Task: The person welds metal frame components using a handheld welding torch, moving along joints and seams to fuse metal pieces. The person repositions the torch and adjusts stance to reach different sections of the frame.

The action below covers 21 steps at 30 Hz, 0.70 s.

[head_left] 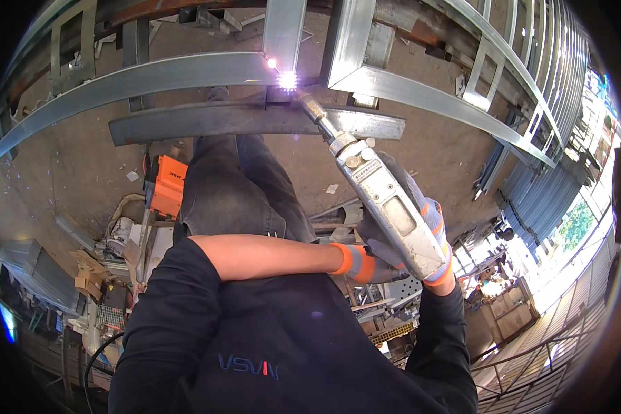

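Note:
My gloved right hand (428, 207) is closed around the body of a silver handheld welding gun (374, 181). From the left, my bare forearm crosses my body to my gloved left hand (369, 263), closed against the gun's rear underside; its fingers are partly hidden. The gun's nozzle points up and left at a bright white-violet spark (287, 81). That spark sits at a joint between an upright galvanised tube (283, 31) and a long horizontal tube (165, 74). A smaller glowing spot shows just left of it. Beneath lies a darker steel bar (200, 121).
Another mitred tube frame (421, 93) stands to the right of the spark. Stacked metal lengths (545, 200) lie at the far right. An orange box-shaped unit (169, 185) is beside my legs, near cluttered materials. Metal offcuts (210, 19) litter the far floor.

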Each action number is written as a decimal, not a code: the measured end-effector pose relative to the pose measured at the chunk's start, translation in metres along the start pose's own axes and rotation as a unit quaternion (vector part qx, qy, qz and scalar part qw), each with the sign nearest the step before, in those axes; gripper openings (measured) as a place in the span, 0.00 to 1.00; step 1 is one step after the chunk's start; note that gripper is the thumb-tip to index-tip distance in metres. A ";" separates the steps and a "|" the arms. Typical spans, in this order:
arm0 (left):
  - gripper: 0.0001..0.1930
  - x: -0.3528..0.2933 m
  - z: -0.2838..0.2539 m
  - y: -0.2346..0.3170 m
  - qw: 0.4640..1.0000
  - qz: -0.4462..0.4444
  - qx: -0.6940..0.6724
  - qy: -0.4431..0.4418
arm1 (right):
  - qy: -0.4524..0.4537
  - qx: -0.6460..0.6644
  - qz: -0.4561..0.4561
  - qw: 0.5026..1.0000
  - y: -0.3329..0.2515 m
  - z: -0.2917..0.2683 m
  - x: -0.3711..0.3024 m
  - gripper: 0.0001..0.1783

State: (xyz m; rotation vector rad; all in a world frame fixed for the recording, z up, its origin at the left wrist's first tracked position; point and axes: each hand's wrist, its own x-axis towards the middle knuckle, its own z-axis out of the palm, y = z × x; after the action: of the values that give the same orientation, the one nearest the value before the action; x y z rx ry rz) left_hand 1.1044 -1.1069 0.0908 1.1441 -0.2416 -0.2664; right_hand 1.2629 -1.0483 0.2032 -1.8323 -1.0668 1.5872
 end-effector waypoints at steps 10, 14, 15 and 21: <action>0.22 0.003 0.011 -0.008 1.000 -0.004 -0.019 -0.011 | 0.034 0.114 0.048 0.992 0.003 0.006 -0.005 0.32; 0.22 0.007 0.020 -0.014 1.000 -0.012 -0.012 -0.013 | 0.037 0.222 0.161 0.961 -0.009 0.007 -0.003 0.31; 0.22 0.007 0.023 -0.015 1.000 -0.013 -0.013 -0.013 | 0.023 0.220 0.185 0.957 -0.013 0.003 -0.001 0.30; 0.21 0.007 0.020 -0.013 0.999 -0.012 -0.033 -0.012 | 0.039 0.180 0.132 0.974 -0.006 0.008 -0.005 0.31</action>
State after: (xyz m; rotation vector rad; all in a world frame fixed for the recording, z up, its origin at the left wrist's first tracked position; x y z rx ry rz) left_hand 1.1033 -1.1312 0.0865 1.0792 -0.2382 -0.3070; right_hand 1.2533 -1.0501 0.2086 -1.8179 -0.4735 1.7084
